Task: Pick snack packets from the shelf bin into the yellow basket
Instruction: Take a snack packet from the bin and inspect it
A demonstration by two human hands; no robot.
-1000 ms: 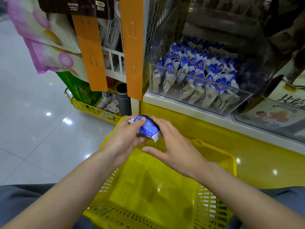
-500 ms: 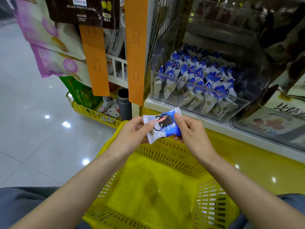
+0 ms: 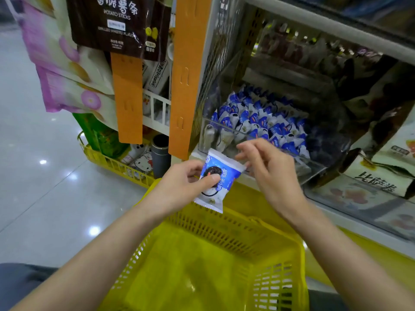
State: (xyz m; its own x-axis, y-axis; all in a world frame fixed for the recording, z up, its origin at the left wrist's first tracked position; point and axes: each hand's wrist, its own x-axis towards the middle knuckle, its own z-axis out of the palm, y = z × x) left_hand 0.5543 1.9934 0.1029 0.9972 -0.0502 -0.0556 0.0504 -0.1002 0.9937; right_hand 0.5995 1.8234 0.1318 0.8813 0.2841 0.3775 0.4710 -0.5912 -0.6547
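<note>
The left hand (image 3: 177, 185) pinches 1 blue-and-white snack packet (image 3: 225, 175), thumb pressed on its front, above the far rim of the yellow basket (image 3: 224, 225). The packet pictures a dark round biscuit; its blue writing is too blurred to read. The right hand (image 3: 269, 173) hovers with loose, spread fingers at the packet's upper corner, gripping nothing; whether it touches is unclear. Behind, the clear shelf bin (image 3: 314, 163) holds many like packets (image 3: 258, 122). A brown bag (image 3: 116, 23) reads "POTATO STICKS"; its top is cut off.
</note>
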